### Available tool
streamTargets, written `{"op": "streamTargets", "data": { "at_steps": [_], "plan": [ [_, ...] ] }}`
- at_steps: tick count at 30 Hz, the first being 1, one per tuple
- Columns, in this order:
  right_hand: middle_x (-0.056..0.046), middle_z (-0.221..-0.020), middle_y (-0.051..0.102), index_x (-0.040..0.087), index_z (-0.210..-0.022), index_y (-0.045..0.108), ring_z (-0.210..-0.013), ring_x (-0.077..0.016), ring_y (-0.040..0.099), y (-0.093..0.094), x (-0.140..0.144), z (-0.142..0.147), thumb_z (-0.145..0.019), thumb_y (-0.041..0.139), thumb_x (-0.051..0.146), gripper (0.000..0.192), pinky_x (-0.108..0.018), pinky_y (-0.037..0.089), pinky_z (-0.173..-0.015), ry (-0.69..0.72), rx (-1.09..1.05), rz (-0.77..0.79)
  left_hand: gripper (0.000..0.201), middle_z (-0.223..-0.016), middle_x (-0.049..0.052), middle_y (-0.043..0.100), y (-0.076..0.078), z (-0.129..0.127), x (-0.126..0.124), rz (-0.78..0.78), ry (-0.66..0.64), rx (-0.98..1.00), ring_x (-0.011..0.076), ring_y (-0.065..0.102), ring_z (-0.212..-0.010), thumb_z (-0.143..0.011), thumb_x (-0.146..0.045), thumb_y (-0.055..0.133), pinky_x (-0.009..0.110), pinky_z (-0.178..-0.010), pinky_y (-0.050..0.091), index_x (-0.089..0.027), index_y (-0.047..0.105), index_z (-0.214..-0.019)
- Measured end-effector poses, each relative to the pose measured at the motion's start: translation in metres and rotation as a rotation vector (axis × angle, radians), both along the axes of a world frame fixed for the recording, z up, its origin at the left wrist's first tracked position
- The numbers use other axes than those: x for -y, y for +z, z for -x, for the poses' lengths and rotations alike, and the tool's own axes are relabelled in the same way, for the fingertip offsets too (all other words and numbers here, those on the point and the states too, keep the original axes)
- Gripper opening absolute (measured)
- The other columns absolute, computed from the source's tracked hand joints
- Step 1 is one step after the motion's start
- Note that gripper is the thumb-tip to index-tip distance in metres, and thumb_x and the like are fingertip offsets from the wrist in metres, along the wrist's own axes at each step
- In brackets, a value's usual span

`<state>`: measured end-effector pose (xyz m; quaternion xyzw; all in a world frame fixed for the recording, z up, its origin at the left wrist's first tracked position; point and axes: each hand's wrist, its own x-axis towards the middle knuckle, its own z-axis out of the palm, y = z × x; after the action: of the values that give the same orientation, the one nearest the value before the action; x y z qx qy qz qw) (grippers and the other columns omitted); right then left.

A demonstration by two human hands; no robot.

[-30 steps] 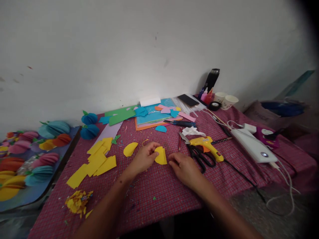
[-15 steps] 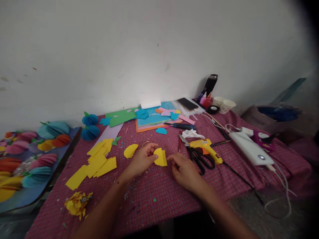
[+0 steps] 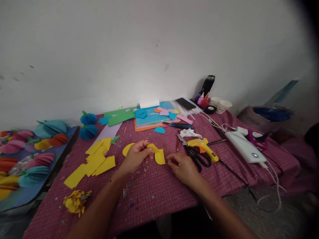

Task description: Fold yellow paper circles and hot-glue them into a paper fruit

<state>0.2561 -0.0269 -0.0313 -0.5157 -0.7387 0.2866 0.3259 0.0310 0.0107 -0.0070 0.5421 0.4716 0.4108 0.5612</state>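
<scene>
My left hand (image 3: 136, 156) pinches the top flap of a folded yellow paper half-circle (image 3: 159, 155) and lifts it off the stack on the red checked cloth (image 3: 154, 189). My right hand (image 3: 180, 166) rests on the cloth just right of that paper, its fingertips at the paper's lower edge, fingers curled. Another yellow half-circle (image 3: 126, 149) lies behind my left hand, partly hidden by it.
Yellow paper strips (image 3: 96, 161) and a crumpled yellow scrap (image 3: 74, 201) lie at the left. A yellow glue gun (image 3: 201, 147) and black scissors (image 3: 198, 158) sit right of my hands. Coloured sheets (image 3: 152, 118), a white power strip (image 3: 245, 149), cups (image 3: 223, 105) and paper fans (image 3: 37, 149) surround them.
My left hand has drawn left and up a little, peeling one yellow flap away from the stack. My right hand has stayed by the paper's right edge. The view shifted slightly.
</scene>
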Motion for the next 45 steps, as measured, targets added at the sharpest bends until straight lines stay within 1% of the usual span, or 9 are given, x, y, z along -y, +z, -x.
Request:
{"op": "streamTargets", "data": {
  "at_steps": [7,14,20,30,33,36,38,41,45],
  "plan": [
    [-0.001,-0.086,0.071,0.020,-0.084,0.067,-0.080,-0.0166,0.064,-0.005,0.001,-0.001,-0.086,0.055,0.008,0.018,-0.027,0.044,-0.074,0.007,0.019,-0.023,0.015,-0.094,0.003,0.072,-0.008,0.003,-0.001,-0.205,-0.061,-0.120,0.0145,0.064,-0.085,-0.087,-0.028,0.066,0.027,-0.079,0.050,-0.017,0.069,-0.097],
    [-0.001,-0.084,0.071,0.020,-0.084,0.067,-0.078,-0.0157,0.065,-0.005,0.001,0.001,-0.088,0.054,0.009,0.017,-0.026,0.044,-0.072,0.012,-0.003,-0.034,0.009,-0.106,0.006,0.072,-0.007,0.001,0.000,-0.314,-0.105,-0.137,0.0190,0.066,-0.100,-0.085,-0.018,0.061,0.034,-0.092,0.050,-0.018,0.069,-0.088],
    [-0.001,-0.084,0.072,0.019,-0.083,0.068,-0.079,-0.0159,0.065,-0.005,0.001,0.001,-0.088,0.055,0.009,0.018,-0.027,0.045,-0.073,0.022,-0.010,-0.028,0.013,-0.113,0.008,0.071,-0.006,0.002,0.000,-0.430,-0.089,-0.211,0.0199,0.066,-0.107,-0.084,-0.012,0.058,0.041,-0.104,0.044,-0.019,0.069,-0.081],
    [0.000,-0.079,0.070,0.020,-0.079,0.066,-0.075,-0.0156,0.064,-0.001,0.005,0.004,-0.088,0.061,0.015,0.012,-0.026,0.046,-0.071,0.065,-0.025,-0.061,0.012,-0.109,0.007,0.071,-0.012,0.006,-0.002,-0.473,-0.058,-0.206,0.0195,0.065,-0.109,-0.085,-0.016,0.059,0.039,-0.102,0.046,-0.020,0.071,-0.084],
    [0.000,-0.078,0.069,0.021,-0.082,0.066,-0.073,-0.0152,0.063,0.007,0.010,0.002,-0.093,0.058,0.022,0.014,-0.026,0.046,-0.069,0.075,-0.034,-0.145,0.013,-0.108,0.007,0.071,-0.011,0.006,-0.002,-0.496,-0.055,-0.216,0.0192,0.065,-0.109,-0.086,-0.015,0.058,0.038,-0.101,0.046,-0.020,0.070,-0.085],
    [-0.004,-0.085,0.070,0.021,-0.090,0.066,-0.079,-0.0171,0.064,0.014,0.013,-0.018,-0.096,0.054,0.026,0.014,-0.029,0.047,-0.076,-0.081,-0.037,-0.329,0.012,-0.107,0.007,0.071,-0.011,0.003,-0.001,-0.507,-0.059,-0.227,0.0189,0.065,-0.106,-0.086,-0.014,0.058,0.037,-0.098,0.048,-0.020,0.069,-0.088],
    [-0.007,-0.089,0.071,0.020,-0.092,0.066,-0.083,-0.0197,0.065,0.015,0.011,-0.045,-0.095,0.053,0.029,0.016,-0.031,0.048,-0.079,-0.284,0.024,-0.410,0.013,-0.106,0.007,0.071,-0.012,0.001,-0.001,-0.506,-0.065,-0.233,0.0187,0.066,-0.104,-0.086,-0.014,0.058,0.036,-0.095,0.050,-0.020,0.068,-0.090],
    [-0.013,-0.100,0.070,0.017,-0.099,0.067,-0.093,-0.0265,0.064,0.010,0.000,-0.092,-0.090,0.055,0.033,0.022,-0.036,0.048,-0.083,-0.518,0.292,-0.387,0.013,-0.106,0.006,0.072,-0.011,-0.001,0.001,-0.526,-0.075,-0.259,0.0183,0.067,-0.102,-0.085,-0.013,0.057,0.035,-0.093,0.051,-0.020,0.068,-0.088],
    [-0.017,-0.101,0.072,0.013,-0.108,0.068,-0.095,-0.0291,0.065,0.001,-0.014,-0.127,-0.085,0.054,0.028,0.031,-0.037,0.046,-0.086,-0.540,0.602,-0.187,0.012,-0.107,0.005,0.072,-0.011,-0.003,0.003,-0.542,-0.092,-0.290,0.0177,0.066,-0.103,-0.086,-0.015,0.059,0.035,-0.096,0.049,-0.021,0.069,-0.086]
  ]
}}
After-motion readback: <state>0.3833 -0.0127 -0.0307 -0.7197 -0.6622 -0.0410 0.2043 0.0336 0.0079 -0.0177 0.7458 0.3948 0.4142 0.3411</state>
